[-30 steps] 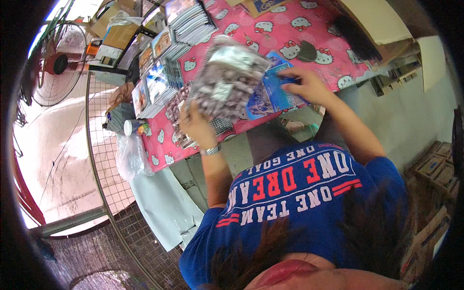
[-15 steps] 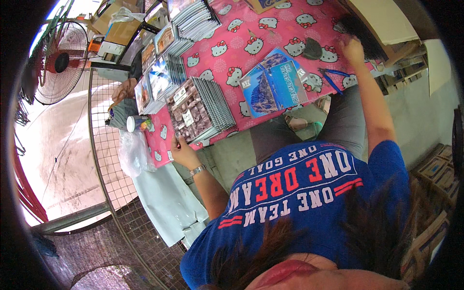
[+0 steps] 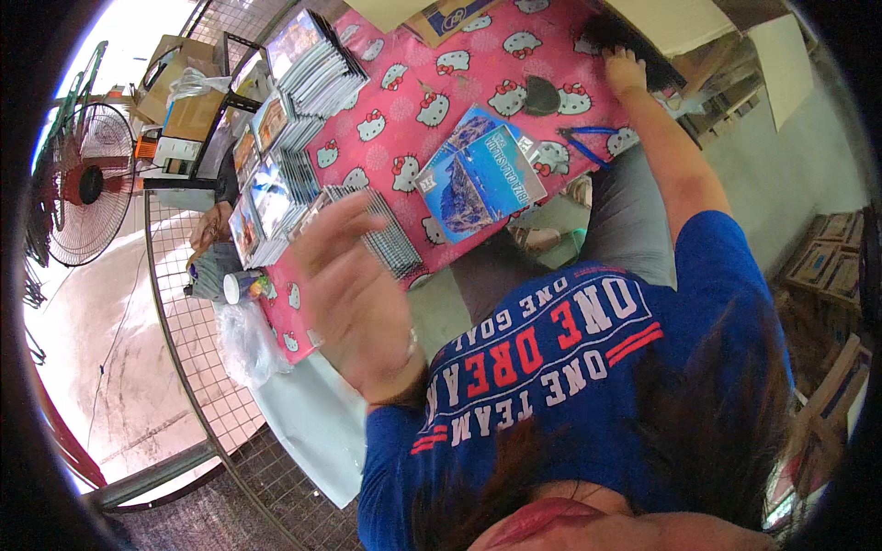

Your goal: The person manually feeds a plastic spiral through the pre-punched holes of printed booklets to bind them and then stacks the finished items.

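My left hand (image 3: 354,298) is raised off the table close to the camera, its fingers apart and blurred, nothing seen in it. Behind it, partly hidden, lies a stack of spiral-bound notebooks (image 3: 393,241). My right hand (image 3: 626,72) reaches to the far right, fingers spread at the edge of a dark heap of thin black strands (image 3: 611,33). Between the hands sit a few blue notebooks with a sea-and-cliff cover (image 3: 482,184). Right of them are blue-handled pliers (image 3: 588,142) and a dark rounded flat piece (image 3: 541,95).
A pink patterned cloth (image 3: 386,138) covers the table. More notebook stacks (image 3: 317,73) line its left side. A white-lidded jar (image 3: 241,287) and clear plastic bag (image 3: 246,344) are at the left corner. Another person's hand (image 3: 213,225) shows there, near a standing fan (image 3: 90,184).
My left hand has come up from the edge of the notebook stack toward the camera. My right hand stays by the dark heap, its fingers now more spread. The whole view has shifted a little.
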The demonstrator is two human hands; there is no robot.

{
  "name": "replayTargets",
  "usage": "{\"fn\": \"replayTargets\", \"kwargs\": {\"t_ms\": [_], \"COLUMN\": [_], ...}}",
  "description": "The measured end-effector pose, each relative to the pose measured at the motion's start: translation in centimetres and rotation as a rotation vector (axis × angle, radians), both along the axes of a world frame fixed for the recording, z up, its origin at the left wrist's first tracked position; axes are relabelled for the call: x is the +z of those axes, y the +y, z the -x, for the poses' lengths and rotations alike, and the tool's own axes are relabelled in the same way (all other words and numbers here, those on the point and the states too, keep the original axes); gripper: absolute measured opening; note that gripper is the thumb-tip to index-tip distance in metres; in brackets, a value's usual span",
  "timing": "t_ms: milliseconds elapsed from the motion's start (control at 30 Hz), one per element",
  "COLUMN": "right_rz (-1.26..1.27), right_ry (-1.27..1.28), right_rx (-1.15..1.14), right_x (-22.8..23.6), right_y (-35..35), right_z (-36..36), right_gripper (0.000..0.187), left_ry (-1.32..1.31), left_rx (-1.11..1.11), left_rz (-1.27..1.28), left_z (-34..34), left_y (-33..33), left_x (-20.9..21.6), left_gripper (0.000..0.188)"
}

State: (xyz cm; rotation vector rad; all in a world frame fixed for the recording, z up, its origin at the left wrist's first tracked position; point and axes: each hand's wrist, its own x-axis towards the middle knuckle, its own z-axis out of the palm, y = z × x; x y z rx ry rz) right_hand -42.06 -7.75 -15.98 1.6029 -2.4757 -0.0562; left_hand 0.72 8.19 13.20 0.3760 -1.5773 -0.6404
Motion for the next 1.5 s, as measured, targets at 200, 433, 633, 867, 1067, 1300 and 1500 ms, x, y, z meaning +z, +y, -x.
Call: {"fn": "replayTargets", "kwargs": {"t_ms": [200, 433, 633, 867, 1067, 1300, 1500], "right_rz": [0.077, 0.121, 0.197, 0.295, 0.629, 0.67, 0.476], "right_ry": [-0.093, -0.103, -0.127, -0.041, -0.358, -0.948, -1.214], "right_rx": [0.029, 0.032, 0.029, 0.137, 0.34, 0.432, 0.318], "right_x": [0.8, 0.5, -0.9, -2.6, 0.1, 3.6, 3.4], "right_y": [0.7, 0.7, -1.0, -2.3, -1.8, -0.3, 6.9], "right_z": [-0.1, 0.0, 0.7, 3.0, 2.1, -0.3, -8.3], "right_gripper": [0.03, 0.032, 0.022, 0.014, 0.031, 0.03, 0.03], "left_ry": [0.532, 0.451, 0.333, 0.281, -0.154, -1.524, -1.407], "left_rx": [-1.482, -0.76, -0.658, -0.575, -0.11, 0.161, 0.153], "left_rz": [0.002, 0.771, 0.901, 0.95, 0.343, 0.205, -0.017], "left_z": [1.5, 4.7, 4.3, 4.1, 2.9, 3.9, 3.1], "left_y": [4.6, 6.6, 8.5, 8.3, -0.8, -2.6, -4.1], "left_x": [14.4, 15.2, 16.4, 16.7, 5.7, -20.5, -22.0], "left_gripper": [0.035, 0.052, 0.048, 0.044, 0.041, 0.038, 0.031]}}
